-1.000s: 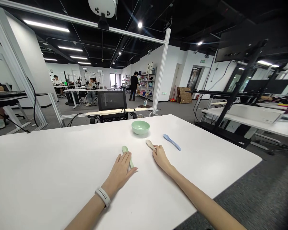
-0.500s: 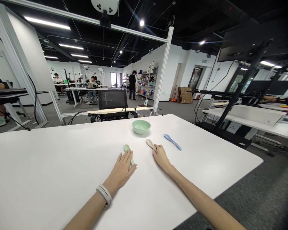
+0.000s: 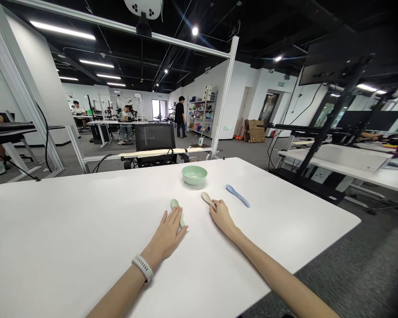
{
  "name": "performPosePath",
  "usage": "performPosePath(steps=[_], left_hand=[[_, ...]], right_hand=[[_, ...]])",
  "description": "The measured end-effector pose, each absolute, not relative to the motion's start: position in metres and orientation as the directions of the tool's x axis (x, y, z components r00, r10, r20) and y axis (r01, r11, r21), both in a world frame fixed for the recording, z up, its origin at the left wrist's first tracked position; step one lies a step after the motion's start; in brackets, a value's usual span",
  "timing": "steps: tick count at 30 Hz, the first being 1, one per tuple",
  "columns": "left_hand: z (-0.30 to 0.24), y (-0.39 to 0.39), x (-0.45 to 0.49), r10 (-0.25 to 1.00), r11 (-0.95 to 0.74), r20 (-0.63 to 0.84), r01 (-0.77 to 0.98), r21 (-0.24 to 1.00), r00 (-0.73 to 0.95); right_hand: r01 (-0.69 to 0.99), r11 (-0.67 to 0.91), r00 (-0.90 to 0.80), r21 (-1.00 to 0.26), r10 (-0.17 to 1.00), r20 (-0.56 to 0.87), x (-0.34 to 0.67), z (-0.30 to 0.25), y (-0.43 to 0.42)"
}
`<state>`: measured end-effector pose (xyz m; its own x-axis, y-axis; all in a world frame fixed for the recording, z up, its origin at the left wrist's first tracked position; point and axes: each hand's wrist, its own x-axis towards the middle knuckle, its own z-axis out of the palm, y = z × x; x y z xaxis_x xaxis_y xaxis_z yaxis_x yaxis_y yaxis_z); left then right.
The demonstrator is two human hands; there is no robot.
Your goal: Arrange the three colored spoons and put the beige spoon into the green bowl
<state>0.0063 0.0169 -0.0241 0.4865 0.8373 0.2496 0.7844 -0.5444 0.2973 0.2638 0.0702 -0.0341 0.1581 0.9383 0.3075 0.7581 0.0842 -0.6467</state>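
White tabletop point(image 3: 69, 234) fills the foreground; left hand point(image 3: 167, 229) lies flat, fingers outstretched over the green spoon point(image 3: 174, 203); right hand point(image 3: 222, 217) pinches the beige spoon point(image 3: 206, 197), near the green bowl point(image 3: 194, 176) and blue spoon point(image 3: 238, 196)

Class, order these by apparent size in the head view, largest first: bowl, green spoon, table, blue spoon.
1. Table
2. Bowl
3. Blue spoon and green spoon: unranked; left hand partly covers the green one.

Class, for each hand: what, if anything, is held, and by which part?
The right hand holds the beige spoon by its handle. The left hand lies over the handle of the green spoon; whether it grips cannot be told.
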Motion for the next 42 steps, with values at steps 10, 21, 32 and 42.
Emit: performPosePath(steps=[10,21,32,42], left_hand=[[-0.029,0.019,0.006,0.828,-0.557,0.268,0.779,0.287,0.493],[-0.026,0.017,0.006,0.797,-0.592,0.307,0.775,0.223,0.52],[0.01,0.047,-0.107,0.835,-0.366,0.487,0.919,0.144,0.256],[-0.042,0.011,-0.268,0.975,0.101,0.174,0.97,0.22,-0.14]], right_hand=[[0.763,0.09,0.163,-0.64,0.931,0.326,0.264,-0.034,0.072],[0.778,0.087,0.158,-0.622,0.932,0.327,0.266,-0.032,0.071],[0.831,0.125,0.102,-0.542,0.924,0.369,0.293,-0.008,0.094],[0.834,0.366,-0.222,-0.414,0.908,0.356,0.331,-0.01,0.13]])
